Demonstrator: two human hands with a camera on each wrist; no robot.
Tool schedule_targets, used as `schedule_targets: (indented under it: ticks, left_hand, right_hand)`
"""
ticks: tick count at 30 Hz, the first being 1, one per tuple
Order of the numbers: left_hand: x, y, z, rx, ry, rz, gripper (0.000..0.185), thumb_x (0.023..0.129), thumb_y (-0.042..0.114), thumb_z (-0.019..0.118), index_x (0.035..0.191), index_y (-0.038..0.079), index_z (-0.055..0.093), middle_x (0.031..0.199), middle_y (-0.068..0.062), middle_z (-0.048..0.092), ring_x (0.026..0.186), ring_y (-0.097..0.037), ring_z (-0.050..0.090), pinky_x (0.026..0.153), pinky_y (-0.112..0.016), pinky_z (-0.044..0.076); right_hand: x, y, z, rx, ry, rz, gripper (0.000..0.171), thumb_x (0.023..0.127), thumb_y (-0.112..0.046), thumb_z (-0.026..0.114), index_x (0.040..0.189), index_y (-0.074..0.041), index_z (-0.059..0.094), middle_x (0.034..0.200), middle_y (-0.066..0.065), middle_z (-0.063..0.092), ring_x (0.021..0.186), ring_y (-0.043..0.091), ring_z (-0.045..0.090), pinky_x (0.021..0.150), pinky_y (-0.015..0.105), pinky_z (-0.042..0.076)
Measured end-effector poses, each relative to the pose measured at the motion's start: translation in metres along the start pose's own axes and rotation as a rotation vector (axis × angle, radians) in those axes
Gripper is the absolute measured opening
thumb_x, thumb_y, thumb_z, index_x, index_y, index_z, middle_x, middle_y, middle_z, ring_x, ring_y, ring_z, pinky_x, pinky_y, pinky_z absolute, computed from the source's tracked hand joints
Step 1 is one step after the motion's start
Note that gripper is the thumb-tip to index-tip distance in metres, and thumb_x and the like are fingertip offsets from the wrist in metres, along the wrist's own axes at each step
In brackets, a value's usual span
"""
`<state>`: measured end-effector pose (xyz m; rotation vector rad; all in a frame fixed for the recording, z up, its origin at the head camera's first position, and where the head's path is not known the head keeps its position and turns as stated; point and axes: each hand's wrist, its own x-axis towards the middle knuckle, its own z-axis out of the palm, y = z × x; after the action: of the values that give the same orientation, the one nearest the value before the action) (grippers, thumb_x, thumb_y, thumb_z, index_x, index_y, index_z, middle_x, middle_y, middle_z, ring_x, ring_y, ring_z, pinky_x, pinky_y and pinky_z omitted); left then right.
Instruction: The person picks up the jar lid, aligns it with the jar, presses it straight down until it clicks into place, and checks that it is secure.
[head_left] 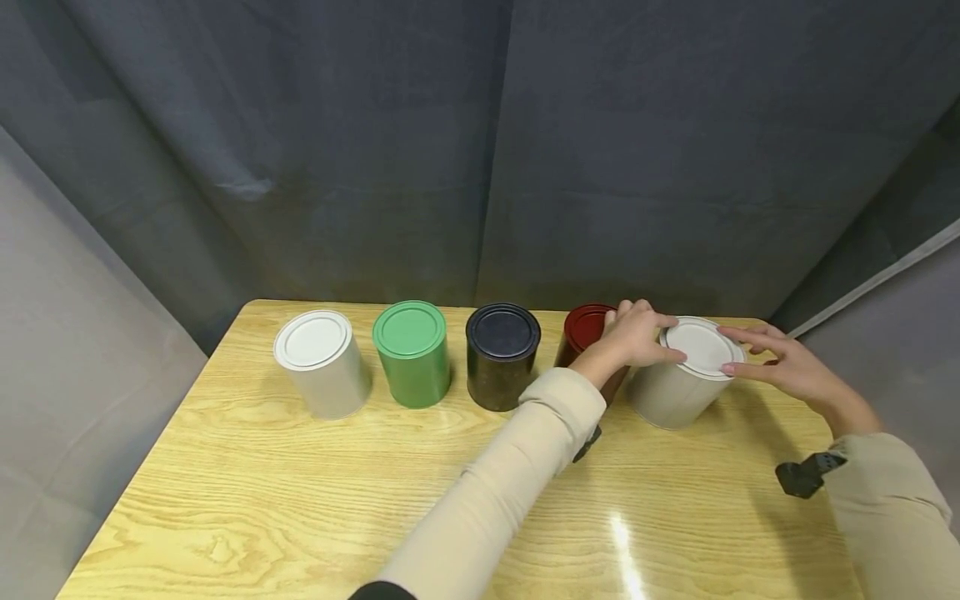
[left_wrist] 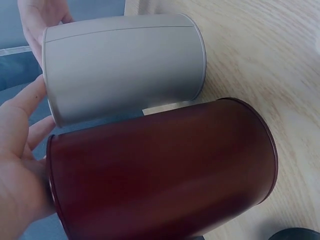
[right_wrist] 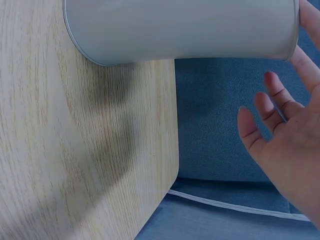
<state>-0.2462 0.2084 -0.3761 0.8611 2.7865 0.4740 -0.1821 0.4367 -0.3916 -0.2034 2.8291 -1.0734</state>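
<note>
In the head view a light grey paint can (head_left: 671, 398) with a white lid (head_left: 703, 344) stands at the right end of a row. My left hand (head_left: 636, 333) reaches over the dark red can (head_left: 585, 327), thumb and index fingertip at the left side of the lid's rim. From the other side, my right hand (head_left: 787, 367) touches the rim with thumb and forefinger tips. Its remaining fingers hang loosely apart in the right wrist view. The left wrist view shows the grey can (left_wrist: 125, 70) upright beside the red can (left_wrist: 160, 175), the left palm close to the red can's top.
Further left along the wooden table (head_left: 315, 500) stand a black can (head_left: 501, 358), a green can (head_left: 412, 358) and another white can (head_left: 322, 367). Behind them hangs a dark curtain (head_left: 375, 167). The table's right edge lies close beside the grey can.
</note>
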Motion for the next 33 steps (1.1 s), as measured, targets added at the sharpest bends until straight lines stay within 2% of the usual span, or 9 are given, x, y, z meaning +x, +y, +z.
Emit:
schedule_targets:
  ticks: [6, 14, 17, 23, 27, 33]
  left_hand:
    - [0.0008, 0.0015, 0.0004, 0.027, -0.008, -0.01, 0.058, 0.076, 0.059, 0.062, 0.129, 0.043, 0.048, 0.116, 0.014, 0.044, 0.098, -0.008, 0.032, 0.074, -0.025, 0.025]
    - [0.0, 0.0032, 0.0, 0.08, -0.016, -0.009, 0.055, 0.077, 0.06, 0.059, 0.129, 0.044, 0.047, 0.114, 0.014, 0.043, 0.097, -0.008, 0.031, 0.074, -0.025, 0.025]
    - [-0.0009, 0.0034, 0.0012, 0.096, 0.006, -0.011, 0.054, 0.077, 0.06, 0.059, 0.127, 0.043, 0.05, 0.112, 0.014, 0.044, 0.097, -0.008, 0.031, 0.074, -0.025, 0.024]
    - [-0.0024, 0.0062, 0.0038, 0.143, 0.093, -0.033, 0.044, 0.076, 0.061, 0.059, 0.114, 0.041, 0.06, 0.104, 0.015, 0.046, 0.098, -0.008, 0.033, 0.076, -0.025, 0.025]
    - [-0.0032, 0.0067, 0.005, 0.142, 0.099, -0.05, 0.043, 0.076, 0.061, 0.059, 0.114, 0.042, 0.061, 0.102, 0.014, 0.047, 0.097, -0.008, 0.033, 0.075, -0.025, 0.025]
    - [-0.0023, 0.0061, 0.0043, 0.119, 0.102, -0.067, 0.043, 0.075, 0.06, 0.061, 0.115, 0.042, 0.061, 0.101, 0.014, 0.048, 0.095, -0.008, 0.033, 0.073, -0.025, 0.024]
  right_hand:
    - [0.0003, 0.0027, 0.0006, 0.002, 0.0, 0.006, 0.055, 0.087, -0.022, 0.063, 0.138, -0.013, 0.042, 0.114, 0.004, 0.037, 0.092, 0.017, 0.031, 0.067, 0.035, 0.032]
    - [0.0008, -0.0024, -0.0006, -0.009, -0.041, 0.061, 0.06, 0.088, -0.027, 0.061, 0.14, -0.012, 0.037, 0.115, 0.008, 0.034, 0.09, 0.022, 0.029, 0.067, 0.037, 0.031]
    - [-0.0009, -0.0049, -0.0005, -0.012, -0.045, 0.055, 0.06, 0.088, -0.027, 0.061, 0.141, -0.012, 0.036, 0.118, 0.011, 0.033, 0.091, 0.023, 0.029, 0.067, 0.038, 0.032]
    - [-0.004, -0.0036, 0.0, -0.023, 0.024, 0.023, 0.057, 0.086, -0.026, 0.063, 0.137, -0.01, 0.042, 0.119, 0.014, 0.034, 0.093, 0.023, 0.031, 0.067, 0.038, 0.032]
    - [-0.0042, -0.0012, 0.0003, -0.029, 0.056, 0.024, 0.055, 0.085, -0.027, 0.065, 0.133, -0.008, 0.046, 0.116, 0.012, 0.036, 0.093, 0.023, 0.031, 0.067, 0.038, 0.031]
    - [-0.0014, 0.0, -0.0011, -0.036, 0.05, 0.044, 0.056, 0.084, -0.03, 0.065, 0.133, -0.009, 0.047, 0.115, 0.011, 0.039, 0.09, 0.022, 0.031, 0.064, 0.037, 0.032]
